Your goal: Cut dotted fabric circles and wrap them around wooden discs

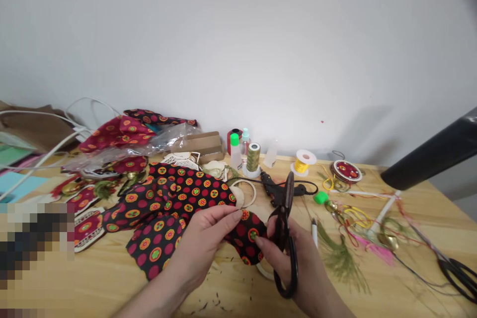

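Black patterned fabric with red dots and orange flowers (197, 186) lies bunched in front of me. My left hand (199, 243) pinches a rounded part of this print (248, 238) between thumb and fingers. Whether that part joins the larger cloth is hidden behind the hand. My right hand (300, 258) is closed around dark-handled scissors (289, 191), their blades pointing up and away from me. Its thumb and finger also touch the right edge of the held fabric. Under the fabric, part of a pale ring (264, 272) shows on the wooden table (231, 298).
Behind the hands stand a green thread cone (254, 159), a green-capped bottle (235, 151) and a yellow thread spool (303, 163). A black glue gun (272, 189) lies nearby. Tassels (341, 258), cords and a second pair of scissors (458, 276) are at right. Decorated pieces (87, 228) lie left.
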